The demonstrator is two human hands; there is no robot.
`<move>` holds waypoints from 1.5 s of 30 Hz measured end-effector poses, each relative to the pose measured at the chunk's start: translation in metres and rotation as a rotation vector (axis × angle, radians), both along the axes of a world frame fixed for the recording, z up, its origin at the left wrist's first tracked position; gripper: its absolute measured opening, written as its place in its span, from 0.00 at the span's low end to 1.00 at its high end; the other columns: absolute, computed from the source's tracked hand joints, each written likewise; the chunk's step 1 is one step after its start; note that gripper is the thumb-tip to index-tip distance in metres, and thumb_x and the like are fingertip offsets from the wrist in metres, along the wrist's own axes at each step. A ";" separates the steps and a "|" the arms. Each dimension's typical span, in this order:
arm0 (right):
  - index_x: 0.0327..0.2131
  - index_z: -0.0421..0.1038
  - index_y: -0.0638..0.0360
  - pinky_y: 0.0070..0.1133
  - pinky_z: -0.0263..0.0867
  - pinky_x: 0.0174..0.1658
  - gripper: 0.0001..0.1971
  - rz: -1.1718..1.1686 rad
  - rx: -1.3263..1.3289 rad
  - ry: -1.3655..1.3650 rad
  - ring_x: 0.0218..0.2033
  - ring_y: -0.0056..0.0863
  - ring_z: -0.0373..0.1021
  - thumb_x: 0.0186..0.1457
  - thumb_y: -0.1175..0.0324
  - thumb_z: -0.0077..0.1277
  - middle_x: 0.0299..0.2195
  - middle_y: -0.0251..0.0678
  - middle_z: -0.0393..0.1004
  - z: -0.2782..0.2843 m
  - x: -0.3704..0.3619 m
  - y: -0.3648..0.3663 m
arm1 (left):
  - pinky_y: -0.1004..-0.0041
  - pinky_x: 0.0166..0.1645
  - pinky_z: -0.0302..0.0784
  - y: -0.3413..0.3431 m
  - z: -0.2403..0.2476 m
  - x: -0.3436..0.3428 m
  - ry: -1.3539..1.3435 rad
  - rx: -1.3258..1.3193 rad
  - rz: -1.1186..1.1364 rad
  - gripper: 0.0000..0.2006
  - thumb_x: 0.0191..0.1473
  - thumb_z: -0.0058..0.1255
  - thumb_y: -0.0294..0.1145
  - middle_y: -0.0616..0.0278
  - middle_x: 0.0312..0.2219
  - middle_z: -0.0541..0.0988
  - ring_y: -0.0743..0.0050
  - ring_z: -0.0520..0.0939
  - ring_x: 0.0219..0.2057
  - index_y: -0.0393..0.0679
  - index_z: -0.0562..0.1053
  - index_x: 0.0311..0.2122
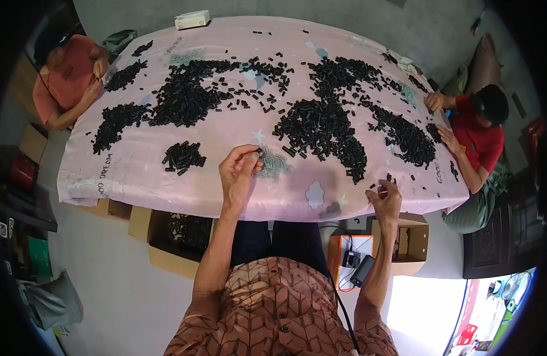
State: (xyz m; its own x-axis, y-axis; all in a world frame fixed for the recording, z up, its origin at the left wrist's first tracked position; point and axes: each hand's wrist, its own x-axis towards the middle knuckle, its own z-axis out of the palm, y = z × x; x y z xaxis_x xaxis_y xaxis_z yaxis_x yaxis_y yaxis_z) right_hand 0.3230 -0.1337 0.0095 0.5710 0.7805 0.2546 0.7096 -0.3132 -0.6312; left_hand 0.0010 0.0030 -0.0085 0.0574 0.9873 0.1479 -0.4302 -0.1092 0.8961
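Observation:
On the pink printed cloth [238, 199], my left hand [238, 172] is closed, pinching a small black cylindrical piece [259, 152] between thumb and fingertips. Beside those fingertips lies a loose heap of tiny silvery metal parts [276, 165], too fine to name. My right hand [388, 202] is near the front edge at the right, its thumb and fingers bent together. What lies between them is too small to make out. One or two black pieces [389, 177] show right at its fingertips. A small heap of black pieces [183, 157] sits left of my left hand.
Large heaps of black pieces [318, 127] spread over the table. A person in an orange shirt [77, 74] works at the left, another in a red shirt [484, 133] at the right. Below the front edge stand cardboard boxes [172, 261] and an orange-edged box with devices [347, 279].

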 end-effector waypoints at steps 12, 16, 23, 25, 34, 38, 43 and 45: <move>0.36 0.74 0.69 0.15 0.67 0.29 0.12 0.113 0.200 -0.024 0.22 0.16 0.68 0.43 0.81 0.53 0.22 0.32 0.73 -0.019 -0.018 0.049 | 0.82 0.35 0.72 -0.001 0.001 0.000 0.005 0.001 0.015 0.07 0.58 0.49 0.21 0.65 0.28 0.78 0.84 0.75 0.28 0.36 0.75 0.42; 0.37 0.74 0.69 0.15 0.68 0.30 0.13 0.113 0.240 0.070 0.23 0.16 0.69 0.44 0.82 0.50 0.23 0.33 0.74 -0.024 -0.017 0.055 | 0.82 0.35 0.72 -0.001 0.000 0.001 0.001 0.004 0.007 0.07 0.58 0.49 0.21 0.65 0.28 0.78 0.84 0.75 0.28 0.36 0.75 0.41; 0.31 0.76 0.68 0.20 0.66 0.28 0.08 0.088 0.309 0.103 0.22 0.24 0.70 0.45 0.79 0.50 0.24 0.40 0.75 -0.015 -0.016 0.051 | 0.82 0.35 0.72 -0.003 0.006 0.002 -0.003 -0.007 0.005 0.07 0.57 0.50 0.21 0.65 0.28 0.78 0.83 0.75 0.28 0.35 0.75 0.41; 0.29 0.76 0.68 0.20 0.66 0.28 0.06 0.088 0.327 0.107 0.22 0.24 0.70 0.46 0.78 0.50 0.23 0.40 0.75 -0.006 -0.017 0.052 | 0.81 0.36 0.72 -0.003 0.006 0.001 0.010 -0.003 0.008 0.07 0.57 0.50 0.21 0.65 0.28 0.78 0.83 0.75 0.28 0.35 0.75 0.41; 0.30 0.77 0.65 0.28 0.68 0.33 0.07 0.262 0.075 -0.200 0.26 0.38 0.73 0.44 0.74 0.55 0.28 0.45 0.76 0.018 -0.018 0.081 | 0.81 0.36 0.73 -0.003 0.006 0.002 0.002 -0.015 0.031 0.09 0.58 0.48 0.21 0.64 0.28 0.78 0.83 0.76 0.28 0.35 0.74 0.44; 0.29 0.77 0.64 0.33 0.70 0.38 0.08 0.255 -0.076 -0.325 0.31 0.45 0.74 0.42 0.73 0.55 0.30 0.48 0.76 0.027 -0.020 0.086 | 0.81 0.36 0.73 -0.002 0.002 0.000 0.050 0.010 0.020 0.09 0.58 0.48 0.21 0.64 0.29 0.78 0.83 0.76 0.28 0.34 0.74 0.43; 0.28 0.77 0.64 0.33 0.70 0.39 0.07 0.253 -0.159 -0.362 0.33 0.45 0.75 0.41 0.74 0.55 0.31 0.48 0.77 0.028 -0.015 0.093 | 0.81 0.35 0.73 0.001 -0.003 0.000 0.070 0.019 0.018 0.09 0.58 0.49 0.23 0.64 0.29 0.78 0.82 0.76 0.28 0.35 0.75 0.43; 0.27 0.77 0.64 0.34 0.70 0.39 0.07 0.243 -0.159 -0.337 0.32 0.45 0.75 0.41 0.74 0.55 0.31 0.48 0.77 0.026 -0.015 0.094 | 0.81 0.35 0.73 0.001 -0.004 0.000 0.034 0.015 0.003 0.09 0.58 0.50 0.23 0.64 0.29 0.78 0.82 0.76 0.28 0.35 0.75 0.43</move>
State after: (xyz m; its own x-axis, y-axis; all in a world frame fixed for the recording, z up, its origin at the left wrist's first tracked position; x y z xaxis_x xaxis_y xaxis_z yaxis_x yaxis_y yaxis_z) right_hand 0.3077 -0.0400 0.0360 0.2718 0.9263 0.2611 0.9324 -0.1863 -0.3098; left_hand 0.0011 0.0037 -0.0122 0.0593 0.9851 0.1611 -0.3987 -0.1246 0.9086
